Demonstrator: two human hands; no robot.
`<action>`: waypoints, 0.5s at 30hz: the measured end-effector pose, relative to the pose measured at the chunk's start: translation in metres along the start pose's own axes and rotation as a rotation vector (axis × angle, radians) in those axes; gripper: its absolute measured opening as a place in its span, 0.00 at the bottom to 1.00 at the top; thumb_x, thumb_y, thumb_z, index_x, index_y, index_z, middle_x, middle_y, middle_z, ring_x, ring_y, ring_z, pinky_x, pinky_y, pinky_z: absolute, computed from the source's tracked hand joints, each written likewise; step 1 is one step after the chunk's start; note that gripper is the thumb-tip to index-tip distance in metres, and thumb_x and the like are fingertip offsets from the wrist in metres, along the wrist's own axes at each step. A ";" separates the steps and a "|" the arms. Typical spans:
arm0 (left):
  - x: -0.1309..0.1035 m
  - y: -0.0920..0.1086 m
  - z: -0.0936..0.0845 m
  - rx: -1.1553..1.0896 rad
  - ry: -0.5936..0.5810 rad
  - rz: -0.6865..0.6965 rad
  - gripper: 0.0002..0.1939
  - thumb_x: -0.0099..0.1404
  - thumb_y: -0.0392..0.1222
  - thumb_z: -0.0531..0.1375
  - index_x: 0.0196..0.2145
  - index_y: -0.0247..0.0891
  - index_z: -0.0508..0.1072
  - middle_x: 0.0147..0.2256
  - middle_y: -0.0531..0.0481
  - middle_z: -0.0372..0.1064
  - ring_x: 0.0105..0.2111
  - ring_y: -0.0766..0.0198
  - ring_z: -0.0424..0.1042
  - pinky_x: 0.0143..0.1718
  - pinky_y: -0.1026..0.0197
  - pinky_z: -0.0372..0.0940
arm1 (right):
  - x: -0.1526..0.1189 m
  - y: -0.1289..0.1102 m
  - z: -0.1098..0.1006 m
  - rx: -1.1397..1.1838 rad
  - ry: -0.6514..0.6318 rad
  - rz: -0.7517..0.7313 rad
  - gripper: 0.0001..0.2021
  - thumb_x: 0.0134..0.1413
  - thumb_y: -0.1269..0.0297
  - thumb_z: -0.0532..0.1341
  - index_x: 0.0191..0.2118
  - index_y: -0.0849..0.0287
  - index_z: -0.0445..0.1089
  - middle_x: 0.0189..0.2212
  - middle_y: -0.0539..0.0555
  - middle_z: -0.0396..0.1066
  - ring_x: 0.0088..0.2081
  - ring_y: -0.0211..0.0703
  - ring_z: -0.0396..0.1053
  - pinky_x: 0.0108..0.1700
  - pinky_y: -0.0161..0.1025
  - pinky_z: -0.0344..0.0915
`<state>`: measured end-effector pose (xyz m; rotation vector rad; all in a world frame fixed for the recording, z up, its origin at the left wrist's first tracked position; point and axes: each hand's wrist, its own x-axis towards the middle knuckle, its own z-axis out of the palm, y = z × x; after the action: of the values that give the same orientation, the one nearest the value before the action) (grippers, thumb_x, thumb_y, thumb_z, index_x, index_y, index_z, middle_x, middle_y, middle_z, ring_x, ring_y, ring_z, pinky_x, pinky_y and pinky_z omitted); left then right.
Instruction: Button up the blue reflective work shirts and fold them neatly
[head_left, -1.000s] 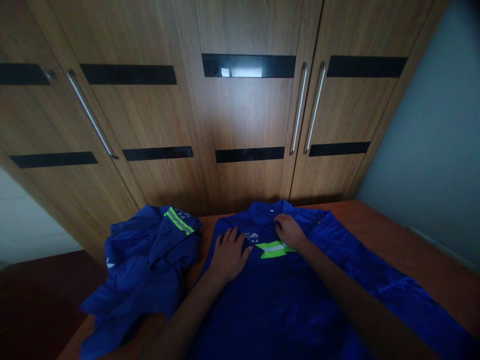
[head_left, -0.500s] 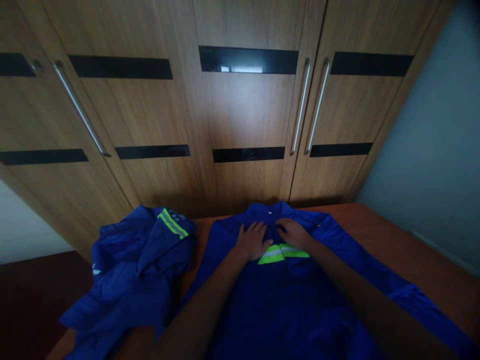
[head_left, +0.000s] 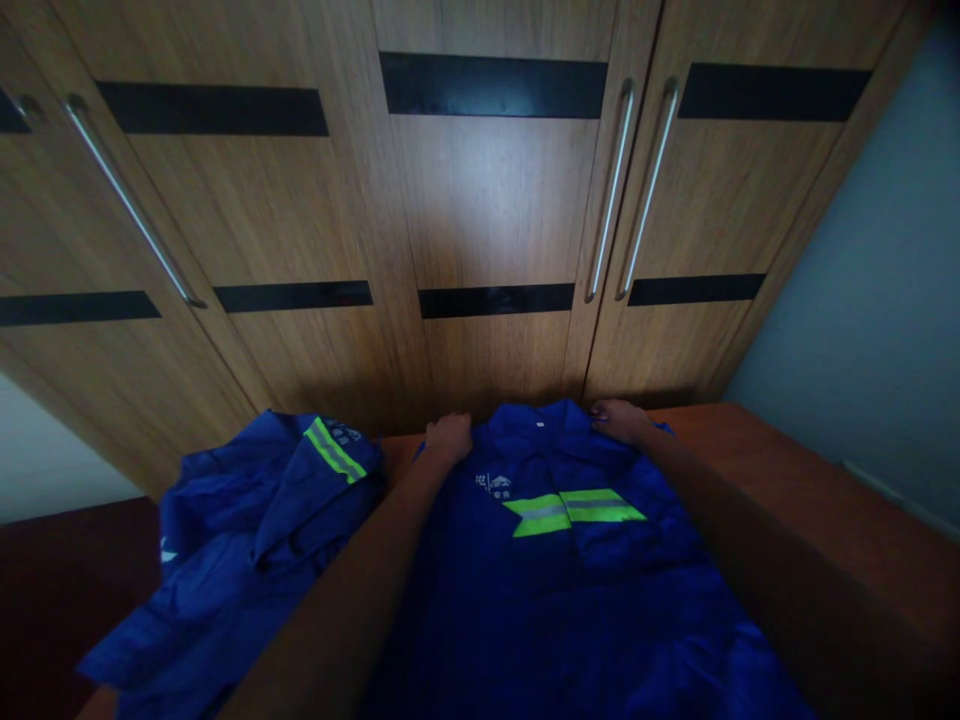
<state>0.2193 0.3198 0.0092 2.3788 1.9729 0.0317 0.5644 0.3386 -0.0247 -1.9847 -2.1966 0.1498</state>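
Observation:
A blue jacket (head_left: pixel 525 600) with yellow-green reflective strips across its chest lies spread out, its collar pointing to the cabinet. My left hand (head_left: pixel 450 437) is closed on the jacket's left shoulder edge. At the opposite shoulder, my right hand (head_left: pixel 621 420) has its fingers closed on the cloth beside the collar. The printed white marking on the chest shows below my left hand. Both sleeves are largely hidden by my forearms.
A crumpled blue garment (head_left: pixel 247 560) with a reflective strip lies to the left on the reddish-brown surface (head_left: pixel 720 440). Behind stands a wooden cabinet (head_left: pixel 495 220) with long metal handles. A pale wall (head_left: pixel 870 330) rises on the right.
My hands have moved apart, from the jacket's chest out to its two shoulders, and have closed on the cloth. The chest strips and white print are now uncovered. The view has shifted slightly.

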 end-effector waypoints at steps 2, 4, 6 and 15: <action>0.007 -0.006 0.001 -0.001 -0.038 -0.002 0.14 0.66 0.45 0.57 0.46 0.35 0.69 0.47 0.44 0.68 0.45 0.56 0.69 0.46 0.47 0.65 | 0.003 0.003 0.000 -0.014 -0.041 -0.043 0.09 0.49 0.64 0.61 0.37 0.57 0.74 0.37 0.56 0.75 0.41 0.46 0.71 0.42 0.40 0.64; 0.012 -0.009 0.001 -0.015 -0.059 0.022 0.14 0.66 0.45 0.57 0.46 0.36 0.69 0.47 0.45 0.68 0.45 0.58 0.69 0.45 0.49 0.66 | 0.005 0.006 -0.003 -0.015 -0.060 -0.098 0.07 0.49 0.66 0.60 0.34 0.56 0.75 0.35 0.54 0.76 0.40 0.44 0.71 0.43 0.37 0.64; 0.014 -0.010 0.001 -0.039 -0.062 0.067 0.13 0.65 0.45 0.58 0.45 0.36 0.70 0.47 0.45 0.68 0.44 0.58 0.69 0.45 0.50 0.67 | 0.004 0.008 -0.007 -0.007 -0.053 -0.147 0.08 0.49 0.67 0.60 0.34 0.56 0.75 0.37 0.53 0.76 0.42 0.44 0.71 0.44 0.35 0.63; 0.001 -0.011 -0.009 -0.108 0.089 0.101 0.11 0.61 0.34 0.55 0.40 0.42 0.74 0.41 0.46 0.74 0.40 0.58 0.73 0.40 0.59 0.66 | -0.014 0.011 -0.032 0.057 0.054 -0.212 0.12 0.52 0.69 0.57 0.41 0.52 0.74 0.42 0.51 0.76 0.45 0.45 0.71 0.48 0.38 0.64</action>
<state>0.2078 0.3227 0.0178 2.4449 1.8329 0.2466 0.5828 0.3249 0.0036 -1.6935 -2.3220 0.1272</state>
